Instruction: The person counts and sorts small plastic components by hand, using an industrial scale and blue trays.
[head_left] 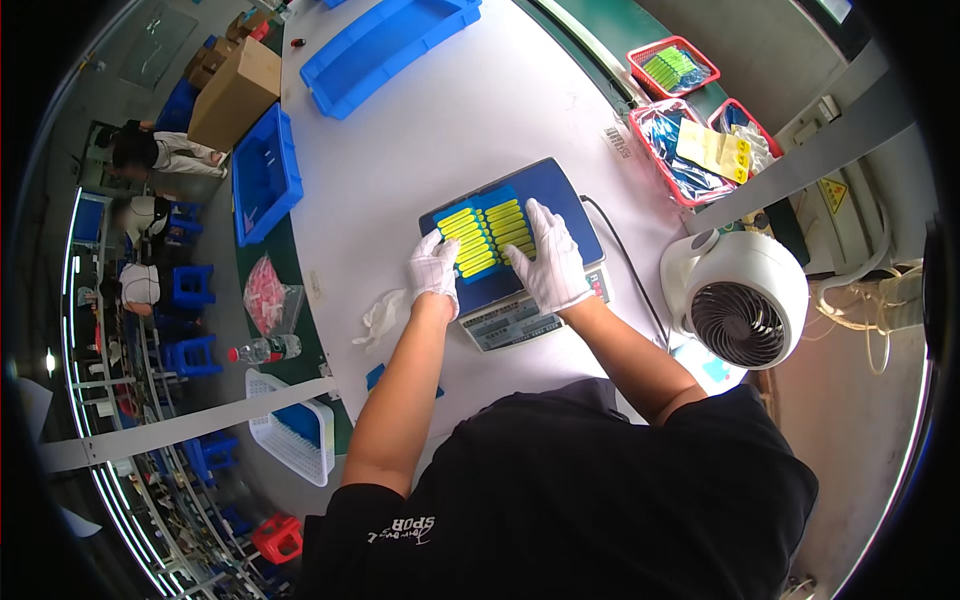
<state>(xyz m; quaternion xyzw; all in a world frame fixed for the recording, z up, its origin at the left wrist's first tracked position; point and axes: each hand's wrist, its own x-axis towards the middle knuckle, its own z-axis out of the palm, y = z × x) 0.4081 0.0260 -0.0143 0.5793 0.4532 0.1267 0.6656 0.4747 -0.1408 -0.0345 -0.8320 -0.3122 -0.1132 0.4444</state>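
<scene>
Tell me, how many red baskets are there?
3, at the upper right: one red basket farthest away, with green sticks; a second nearest the fan; a third right of the second, partly hidden. More could be out of sight.

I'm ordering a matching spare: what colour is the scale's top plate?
The top plate is dark blue; the head view shows it.

Slim yellow-green sticks (475, 243) with blue around them lie flat in two side-by-side columns, packed close and slightly slanted, on the dark blue top of a scale (550, 178).
</scene>
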